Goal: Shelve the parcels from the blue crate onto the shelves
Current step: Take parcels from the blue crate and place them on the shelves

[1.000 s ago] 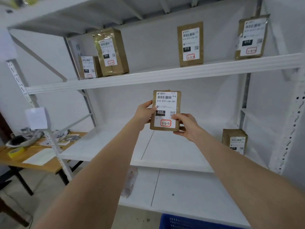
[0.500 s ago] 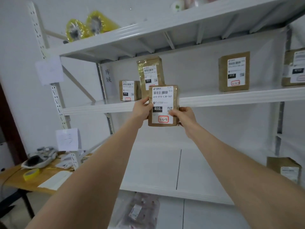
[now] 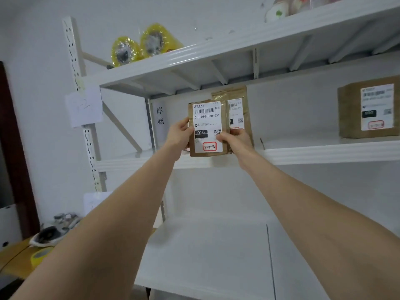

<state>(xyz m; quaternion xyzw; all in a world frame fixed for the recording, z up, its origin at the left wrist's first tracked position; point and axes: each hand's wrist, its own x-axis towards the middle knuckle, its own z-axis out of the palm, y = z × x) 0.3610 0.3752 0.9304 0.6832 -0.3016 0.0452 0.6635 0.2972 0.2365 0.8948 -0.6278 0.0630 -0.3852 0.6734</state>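
Note:
I hold a small brown parcel [image 3: 207, 128] with a white shipping label upright in front of the upper shelf [image 3: 303, 152]. My left hand [image 3: 179, 135] grips its left edge and my right hand [image 3: 234, 139] grips its right edge. The parcel's bottom is level with the shelf's front lip. Just behind it stands a taller brown parcel [image 3: 239, 109], partly hidden. Another labelled parcel [image 3: 368, 107] stands on the same shelf at the far right. The blue crate is out of view.
A white shelf board [image 3: 216, 252] lies below. The top shelf carries yellow tape rolls [image 3: 138, 46]. A perforated upright [image 3: 86, 118] with a paper tag stands at the left. A wooden desk with yellow tape [image 3: 40, 255] is at the lower left.
Both hands have lifted the parcel from the lower shelf level up and forward to the upper shelf's edge. My view has tilted upward, and the crate has left the frame.

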